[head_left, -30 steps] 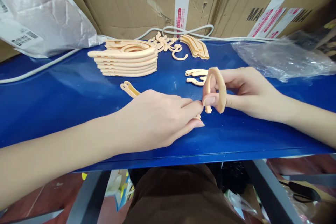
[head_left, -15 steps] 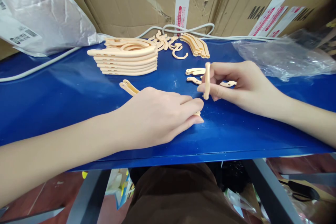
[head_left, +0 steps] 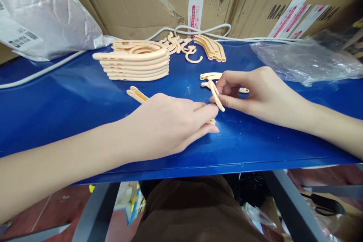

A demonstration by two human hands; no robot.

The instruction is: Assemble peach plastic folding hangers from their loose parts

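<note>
My left hand (head_left: 178,124) is closed over a long cream plastic hanger arm (head_left: 138,94) lying low over the blue table. One end of this arm, with paired rounded tips, sticks out to the left, and a bit of it shows by my thumb. Between the thumb and fingers of my right hand (head_left: 244,89) is a short curved cream plastic piece (head_left: 217,97), tilted, its lower end close to my left fingertips. Just behind my right hand lie several similar curved pieces (head_left: 210,76), partly hidden by it.
At the back left is a stack of cream hanger frames (head_left: 136,69). Loose hanger hooks (head_left: 194,59) and a pile of curved arms (head_left: 212,50) lie beside it. A clear plastic bag (head_left: 309,62) rests at right, a silvery bag (head_left: 56,15) at left. Cardboard boxes (head_left: 159,3) and a white cable (head_left: 39,71) line the back.
The short piece in my right hand has turned from upright to slanting and shifted slightly left, nearer my left fingers. My left hand has barely moved.
</note>
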